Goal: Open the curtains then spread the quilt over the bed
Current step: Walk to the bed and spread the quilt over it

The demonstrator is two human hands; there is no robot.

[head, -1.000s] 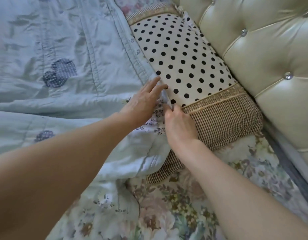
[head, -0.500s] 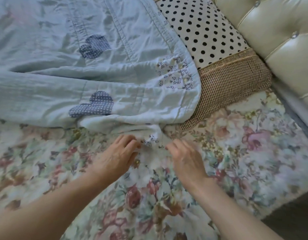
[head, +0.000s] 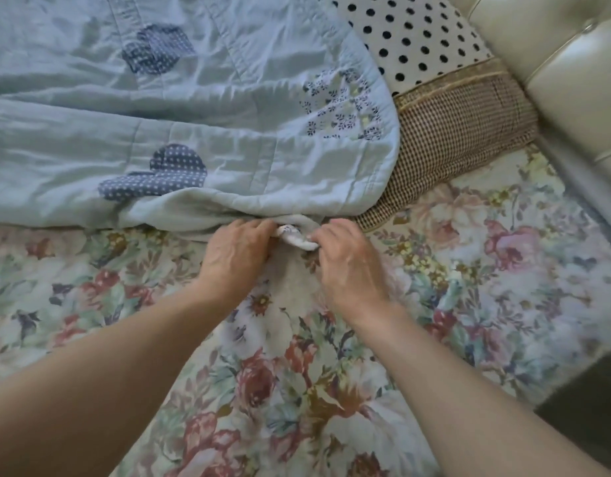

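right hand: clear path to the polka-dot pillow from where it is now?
Probably yes. The right hand is pinching the quilt edge, but only bare floral sheet lies between it and the pillow. The quilt covers just the pillow's left side; its checked end is exposed.

Since a second ago: left hand (head: 233,258) and right hand (head: 348,259) off the pillow (head: 452,132), now pinching quilt (head: 228,132) corner at its lower folded edge over floral sheet (head: 469,270).
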